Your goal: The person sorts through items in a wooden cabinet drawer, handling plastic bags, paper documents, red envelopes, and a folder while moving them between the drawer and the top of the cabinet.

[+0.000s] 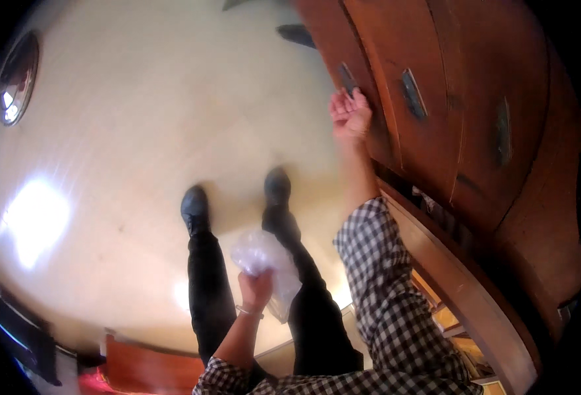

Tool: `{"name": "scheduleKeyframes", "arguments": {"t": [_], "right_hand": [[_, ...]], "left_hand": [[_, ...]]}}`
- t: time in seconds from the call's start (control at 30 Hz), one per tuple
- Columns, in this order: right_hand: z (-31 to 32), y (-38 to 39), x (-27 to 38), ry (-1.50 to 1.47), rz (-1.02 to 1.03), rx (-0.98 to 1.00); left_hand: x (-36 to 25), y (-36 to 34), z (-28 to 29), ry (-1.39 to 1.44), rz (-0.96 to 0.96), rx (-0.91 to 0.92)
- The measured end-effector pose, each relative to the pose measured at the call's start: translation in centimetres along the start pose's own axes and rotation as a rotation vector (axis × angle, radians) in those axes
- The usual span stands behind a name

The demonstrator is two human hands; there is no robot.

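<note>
My left hand (256, 289), low in the middle, is closed round a translucent, crumpled plastic bag (263, 249). The bag hangs in front of my legs, and its contents cannot be made out. At the upper right, my right hand (352, 117) reaches to a dark metal handle (347, 76) on the reddish-brown wooden cabinet (396, 39). Its fingers are curled, with the tips at the handle's lower end. Two similar dark handles, a middle handle (414, 93) and a farther-right handle (504, 131), sit on the neighbouring fronts.
Below the cabinet fronts, a dark gap holds some pale, unclear items (429, 201). A wooden edge (465, 296) curves along my right side. A round, shiny object (19, 79) stands at the far left on the pale floor (139, 118). An orange-red panel (149, 368) lies behind me.
</note>
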State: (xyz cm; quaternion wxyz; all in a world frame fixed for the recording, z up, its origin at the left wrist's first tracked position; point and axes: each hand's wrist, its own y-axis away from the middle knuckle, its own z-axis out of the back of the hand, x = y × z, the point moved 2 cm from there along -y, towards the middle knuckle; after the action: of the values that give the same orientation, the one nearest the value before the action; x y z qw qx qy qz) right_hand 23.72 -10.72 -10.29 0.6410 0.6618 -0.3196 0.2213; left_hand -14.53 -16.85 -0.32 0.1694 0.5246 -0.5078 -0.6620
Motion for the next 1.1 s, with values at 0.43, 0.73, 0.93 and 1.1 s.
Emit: {"name": "scheduleKeyframes", "arguments": {"t": [0.43,0.73,0.93,1.1], "right_hand": [[1.2,14.7,-13.0,-0.085,-0.183,0.079],[0.2,17.6,-14.1,-0.125,-0.245,0.117],[0.6,21.1,-8.7,0.261,-0.357,0.355],[4.5,17.7,-1.3,1.0,0.673,0.368]], "left_hand": [[0.7,-0.5,0.7,-0.205,0.155,0.067],[1.1,-0.8,-1.0,-0.119,-0.004,-0.073],[0.4,-0.4,-1.3,-0.063,0.195,-0.148],[1.7,-0.2,-0.9,-0.077,0.155,-0.118]]}}
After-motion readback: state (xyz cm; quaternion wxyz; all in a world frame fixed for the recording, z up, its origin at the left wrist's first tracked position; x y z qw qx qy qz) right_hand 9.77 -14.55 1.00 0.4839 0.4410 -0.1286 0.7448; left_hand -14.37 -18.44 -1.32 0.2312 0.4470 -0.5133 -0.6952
